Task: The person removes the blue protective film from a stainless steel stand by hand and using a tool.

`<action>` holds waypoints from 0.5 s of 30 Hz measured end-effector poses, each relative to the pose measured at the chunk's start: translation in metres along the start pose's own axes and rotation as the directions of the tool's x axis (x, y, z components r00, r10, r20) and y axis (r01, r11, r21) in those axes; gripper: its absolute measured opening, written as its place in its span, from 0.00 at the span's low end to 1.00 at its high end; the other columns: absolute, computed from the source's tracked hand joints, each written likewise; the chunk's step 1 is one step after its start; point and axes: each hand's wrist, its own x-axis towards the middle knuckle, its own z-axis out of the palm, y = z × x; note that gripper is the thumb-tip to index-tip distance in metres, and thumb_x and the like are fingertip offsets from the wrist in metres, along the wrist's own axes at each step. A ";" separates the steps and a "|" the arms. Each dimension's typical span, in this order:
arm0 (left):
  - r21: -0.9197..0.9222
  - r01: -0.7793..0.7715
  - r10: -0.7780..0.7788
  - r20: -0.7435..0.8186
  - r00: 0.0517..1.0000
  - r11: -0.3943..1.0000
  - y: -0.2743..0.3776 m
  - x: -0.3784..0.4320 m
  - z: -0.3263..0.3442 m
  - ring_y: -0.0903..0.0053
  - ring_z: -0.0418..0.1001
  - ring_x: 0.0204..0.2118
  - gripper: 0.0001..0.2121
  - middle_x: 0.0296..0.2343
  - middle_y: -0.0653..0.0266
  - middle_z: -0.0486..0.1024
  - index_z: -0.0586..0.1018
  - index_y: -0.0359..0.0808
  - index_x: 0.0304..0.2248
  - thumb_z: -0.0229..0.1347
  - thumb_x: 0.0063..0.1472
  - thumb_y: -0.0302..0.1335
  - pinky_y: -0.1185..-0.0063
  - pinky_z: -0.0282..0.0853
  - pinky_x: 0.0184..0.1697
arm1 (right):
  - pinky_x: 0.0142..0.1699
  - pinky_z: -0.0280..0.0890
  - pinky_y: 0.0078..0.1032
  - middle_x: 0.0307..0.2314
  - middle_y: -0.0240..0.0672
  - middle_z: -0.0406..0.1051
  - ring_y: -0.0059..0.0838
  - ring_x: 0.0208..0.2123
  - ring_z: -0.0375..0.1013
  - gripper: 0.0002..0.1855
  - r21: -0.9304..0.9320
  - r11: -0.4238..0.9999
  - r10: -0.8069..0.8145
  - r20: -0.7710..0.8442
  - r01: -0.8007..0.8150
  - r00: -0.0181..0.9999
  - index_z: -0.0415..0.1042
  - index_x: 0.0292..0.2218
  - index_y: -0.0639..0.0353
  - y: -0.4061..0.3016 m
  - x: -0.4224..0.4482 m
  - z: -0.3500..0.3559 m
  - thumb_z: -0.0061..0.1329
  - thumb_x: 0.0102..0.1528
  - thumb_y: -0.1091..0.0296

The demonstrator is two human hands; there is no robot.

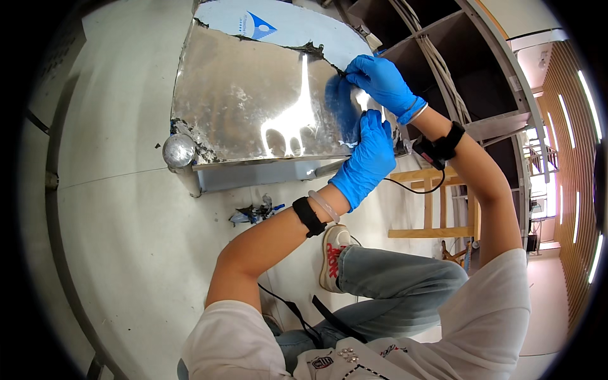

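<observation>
A shiny stainless steel panel (237, 95) lies before me, with pale protective film (304, 23) over its far part. The film's near edge is torn and dark with residue. My right hand (384, 84), in a blue glove, pinches that torn edge at the panel's right side. My left hand (368, 159), also blue-gloved, rests its bunched fingertips on the bare steel near the right front corner. Whether it grips anything is hidden by the fingers. Blue reflections of the gloves show in the metal. Dark and whitish residue clings to the front left corner.
A round metal leg cap (179, 150) sits at that corner. Crumpled film scraps (256, 210) lie on the pale floor (128, 237). To the right stand a wooden stool (432, 232) and a grey cabinet frame (498, 118) with cables (441, 71). My shoe (334, 256) is below.
</observation>
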 end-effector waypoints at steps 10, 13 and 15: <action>0.128 -0.044 0.027 0.134 0.991 0.991 0.001 0.000 0.002 0.43 0.65 0.44 0.19 0.39 0.31 0.66 0.70 0.21 0.42 0.48 0.51 0.24 0.54 0.58 0.48 | 0.38 0.62 0.17 0.26 0.26 0.69 0.18 0.28 0.64 0.12 0.634 0.612 0.224 0.434 -0.472 0.873 0.71 0.33 0.62 0.033 0.018 -0.008 0.49 0.52 0.61; 0.136 -0.041 0.026 0.110 0.994 0.990 0.001 -0.001 0.000 0.43 0.65 0.45 0.19 0.40 0.31 0.66 0.69 0.21 0.42 0.48 0.51 0.24 0.54 0.58 0.48 | 0.37 0.61 0.16 0.26 0.26 0.69 0.17 0.28 0.64 0.15 0.675 0.546 0.246 0.436 -0.496 0.865 0.72 0.35 0.61 0.032 0.017 -0.010 0.50 0.51 0.58; 0.144 -0.035 0.024 0.077 0.997 0.989 0.002 -0.002 0.000 0.43 0.65 0.45 0.19 0.40 0.31 0.66 0.69 0.21 0.42 0.47 0.51 0.25 0.55 0.58 0.47 | 0.37 0.61 0.16 0.27 0.26 0.69 0.17 0.29 0.64 0.16 0.687 0.526 0.249 0.440 -0.502 0.863 0.72 0.36 0.61 0.038 0.015 -0.008 0.50 0.51 0.57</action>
